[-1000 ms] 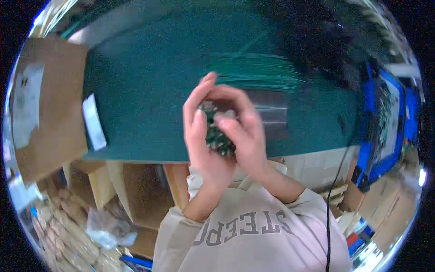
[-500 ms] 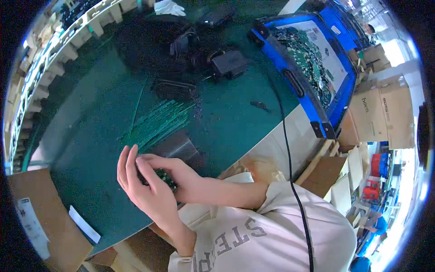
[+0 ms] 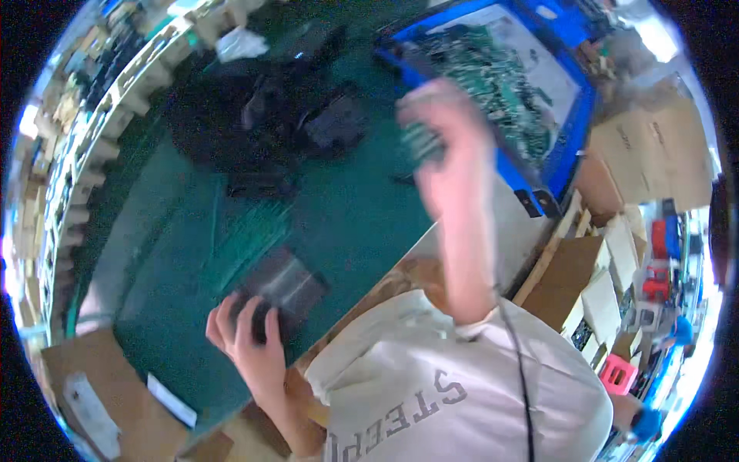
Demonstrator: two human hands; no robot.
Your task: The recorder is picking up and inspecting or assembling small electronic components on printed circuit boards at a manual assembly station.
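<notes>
My right hand (image 3: 446,127), smeared by motion, is raised beside the near side of a blue bin (image 3: 504,165). Its fingers close around a small bunch of green circuit boards (image 3: 422,144). At the lower left, my left hand (image 3: 250,346) has bent fingers spread apart at the near end of a dark, flat block (image 3: 289,281). Whether it touches the block cannot be made out. Beyond the block, thin green strips (image 3: 252,232) lie in a loose bundle on the green table (image 3: 362,223). A heap of green circuit boards (image 3: 496,88) lies inside the bin.
Dark equipment (image 3: 254,115) stands at the far side of the table, with a white glove-like item (image 3: 242,45) behind it. A black cable (image 3: 519,362) runs over my shirt. Cardboard boxes (image 3: 654,150) stand at right, and another (image 3: 115,385) at lower left.
My hands have parted. The right has swung up and right to the bin with the circuit boards; the left has moved slightly down beside the dark block. The whole view has shifted.
</notes>
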